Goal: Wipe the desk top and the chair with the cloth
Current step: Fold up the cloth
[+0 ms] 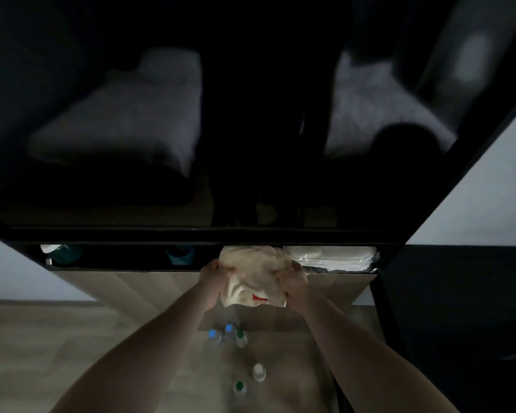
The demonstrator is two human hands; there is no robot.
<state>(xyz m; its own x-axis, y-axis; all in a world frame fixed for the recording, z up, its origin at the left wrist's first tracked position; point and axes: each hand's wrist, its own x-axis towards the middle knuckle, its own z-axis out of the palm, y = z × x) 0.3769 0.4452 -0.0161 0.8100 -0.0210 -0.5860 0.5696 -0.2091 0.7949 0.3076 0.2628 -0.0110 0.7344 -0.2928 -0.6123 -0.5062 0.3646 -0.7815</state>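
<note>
A crumpled cream cloth with a small red mark hangs between both my hands in front of a dark shelf. My left hand grips its left edge, and my right hand grips its right edge. Both arms reach forward over a pale wooden surface. The room is dim. No chair shows in this view.
Several small bottles with blue, green and white caps stand below the hands. A dark shelf slot holds teal items and a wrapped white bundle. A large black glossy panel above reflects two beds.
</note>
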